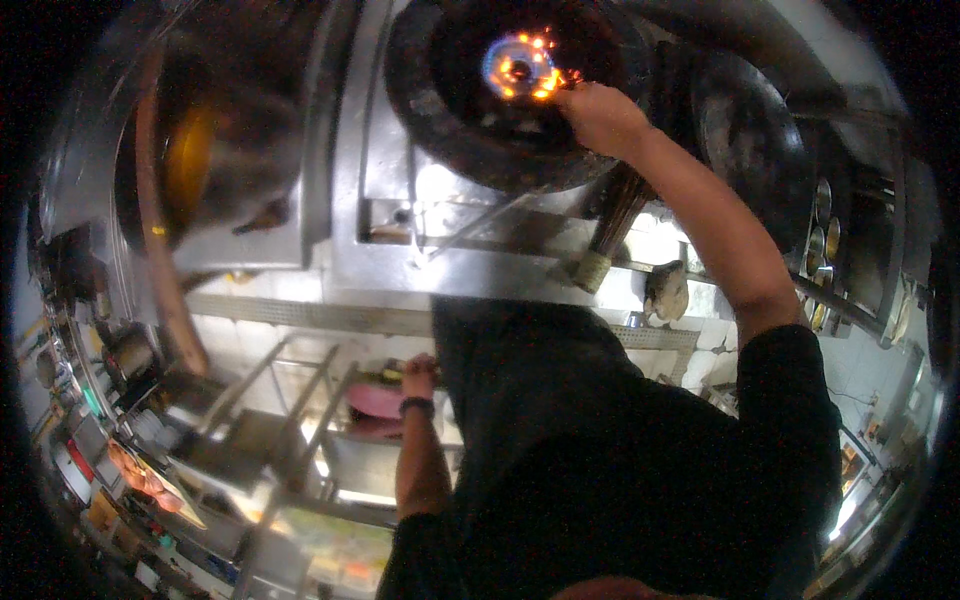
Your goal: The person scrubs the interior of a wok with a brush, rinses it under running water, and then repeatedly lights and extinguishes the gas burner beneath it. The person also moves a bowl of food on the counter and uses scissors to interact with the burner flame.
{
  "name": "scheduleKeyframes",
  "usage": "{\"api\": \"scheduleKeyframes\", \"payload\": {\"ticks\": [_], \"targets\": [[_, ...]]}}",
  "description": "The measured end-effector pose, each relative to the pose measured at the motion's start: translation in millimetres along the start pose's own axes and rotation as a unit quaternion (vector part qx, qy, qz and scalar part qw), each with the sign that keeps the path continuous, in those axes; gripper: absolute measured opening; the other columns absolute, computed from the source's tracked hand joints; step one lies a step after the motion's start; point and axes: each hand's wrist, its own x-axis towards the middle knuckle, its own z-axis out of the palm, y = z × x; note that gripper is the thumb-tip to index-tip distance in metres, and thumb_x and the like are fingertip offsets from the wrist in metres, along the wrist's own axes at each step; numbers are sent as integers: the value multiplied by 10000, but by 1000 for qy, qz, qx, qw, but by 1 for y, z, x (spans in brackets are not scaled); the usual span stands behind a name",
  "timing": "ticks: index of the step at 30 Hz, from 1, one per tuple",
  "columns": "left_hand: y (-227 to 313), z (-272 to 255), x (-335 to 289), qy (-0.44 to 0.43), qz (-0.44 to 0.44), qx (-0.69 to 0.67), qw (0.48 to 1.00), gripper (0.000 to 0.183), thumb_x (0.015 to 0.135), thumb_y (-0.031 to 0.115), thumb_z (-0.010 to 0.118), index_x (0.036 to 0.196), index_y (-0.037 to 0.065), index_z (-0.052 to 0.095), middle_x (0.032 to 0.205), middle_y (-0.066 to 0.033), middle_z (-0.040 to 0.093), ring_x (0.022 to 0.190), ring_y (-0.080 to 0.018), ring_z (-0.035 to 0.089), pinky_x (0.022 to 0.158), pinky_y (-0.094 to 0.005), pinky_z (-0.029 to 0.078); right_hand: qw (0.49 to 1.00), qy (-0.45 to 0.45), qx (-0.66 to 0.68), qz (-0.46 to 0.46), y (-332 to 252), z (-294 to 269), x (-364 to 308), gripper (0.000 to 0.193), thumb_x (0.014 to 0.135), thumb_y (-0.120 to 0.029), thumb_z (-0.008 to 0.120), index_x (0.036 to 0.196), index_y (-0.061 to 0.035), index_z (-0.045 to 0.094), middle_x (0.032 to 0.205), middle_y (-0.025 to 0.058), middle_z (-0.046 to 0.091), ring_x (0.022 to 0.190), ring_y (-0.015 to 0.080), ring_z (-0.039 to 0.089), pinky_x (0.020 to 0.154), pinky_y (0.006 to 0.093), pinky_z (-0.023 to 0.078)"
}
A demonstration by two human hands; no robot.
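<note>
A burner (520, 70) is alight in the middle of a dark round stove ring (430, 140), with a blue ring of flame and orange sparks. My right hand (605, 120) reaches over the ring's right side, its fingers pinched together at the edge of the flame. Whatever is between those fingertips is lost in the glare. Low beside my dark clothing hangs my left hand (418, 375), a dark band round its wrist. Its fingers are curled, with a small yellowish thing by them, too blurred to name.
A pan with a long wooden handle (165, 270) is at the left. Right of the burner are a bundled-stick brush (615, 220), a large dark wok (750, 120) and several hanging ladles (825, 240). A metal rack (270, 400) stands low at the left.
</note>
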Motion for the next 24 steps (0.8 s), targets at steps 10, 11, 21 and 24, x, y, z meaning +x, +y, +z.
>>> {"api": "scheduleKeyframes", "payload": {"ticks": [10,11,21,24], "targets": [[91,-28,-10,-11,-206,-293,934,228,995,247,508,1072,93,658,1043,-66,692,862,-239,649,806,-376,519,1000,-7,-17,15,3,-12,-4,410,846,-36,576,1245,-93,655,1022,209,698,1012,405,673,882,487,563],[92,-30,-10,-15,-120,-183,976,209,978,225,524,1081,99,656,1058,-71,692,891,-249,646,817,-389,517,999,-17,-20,43,-10,-12,2,462,846,-39,586,1302,-102,633,1027,199,701,1023,392,675,886,485,562],[45,-15,1,27,43,46,998,172,900,169,589,1061,136,639,1084,-85,665,1060,-297,615,900,-434,522,999,-23,-27,11,4,-2,3,347,857,-47,602,1199,-81,649,1070,211,694,988,398,676,868,483,566],[87,-32,-16,27,66,201,977,123,902,161,590,1005,130,648,1023,-69,674,994,-295,623,854,-438,518,999,-26,13,33,-7,-2,8,357,842,-39,605,1195,-65,650,1068,212,692,973,400,676,866,480,567]]}}
